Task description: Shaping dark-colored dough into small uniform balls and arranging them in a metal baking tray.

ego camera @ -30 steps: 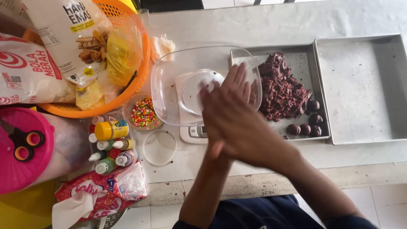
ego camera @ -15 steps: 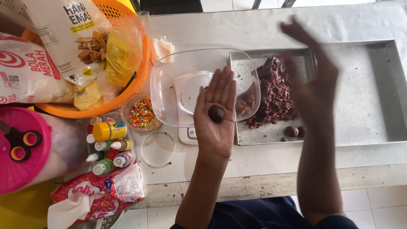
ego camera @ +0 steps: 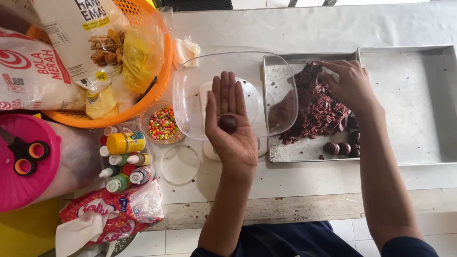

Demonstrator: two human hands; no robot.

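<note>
My left hand [ego camera: 233, 135] lies palm up over a clear plastic bowl [ego camera: 190, 95] that sits on a white scale [ego camera: 209, 151]. A round dark chocolate ball [ego camera: 227, 123] rests in the middle of that palm, the fingers straight. My right hand [ego camera: 350, 85] reaches onto a heap of dark chocolate dough [ego camera: 316, 114] in a small metal tray [ego camera: 300, 151], its fingertips pinching the top of the heap. Several finished balls [ego camera: 342, 147] lie at the tray's near right corner.
A larger metal tray [ego camera: 404, 104] sits on the right. Left of the bowl are a cup of coloured sprinkles [ego camera: 163, 123], a clear lid [ego camera: 179, 164], small colouring bottles [ego camera: 124, 157], an orange basket [ego camera: 152, 95] of bags, a pink lid with scissors [ego camera: 24, 157] and a tissue pack [ego camera: 109, 214].
My hands were pressed together, then parted to show the ball in my left palm. My right hand has since swung over and come down onto the dough heap.
</note>
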